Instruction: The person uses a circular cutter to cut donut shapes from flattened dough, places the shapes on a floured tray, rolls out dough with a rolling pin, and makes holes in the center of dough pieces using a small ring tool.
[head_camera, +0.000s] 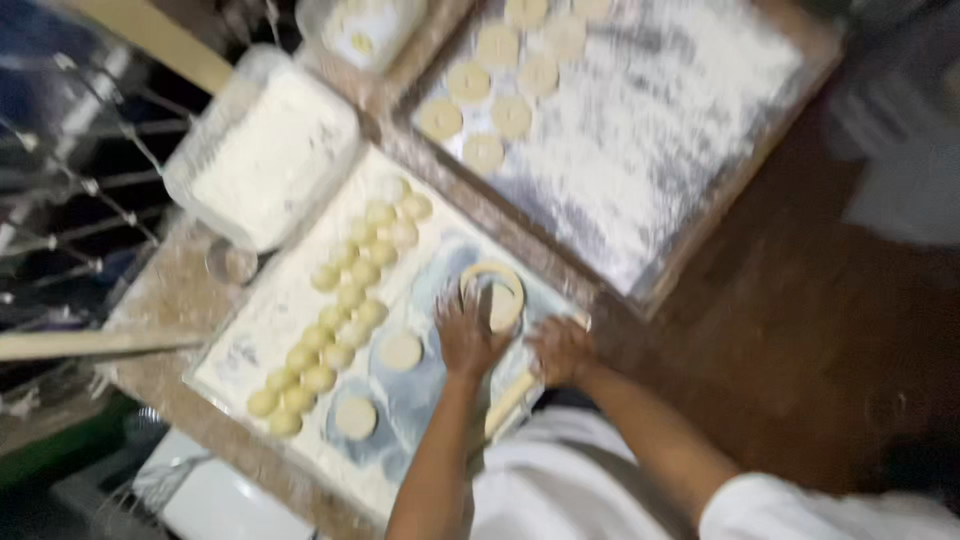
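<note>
Work board (300, 300): floured, matt, powdery. Dough balls (345, 300): soft, smooth, pale yellow, matt. Upper tray (700, 120): wood rim, rough flour coat. Tub (262, 150): clear plastic w/ flour. Rolling pin (515, 395): pale wood, matt.

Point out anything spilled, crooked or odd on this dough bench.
Nothing looks damaged. Flour is scattered unevenly over the big tray, bare patches showing through. Beside the flour tub, the dough balls sit in tidy rows. The picture is blurred.
</note>
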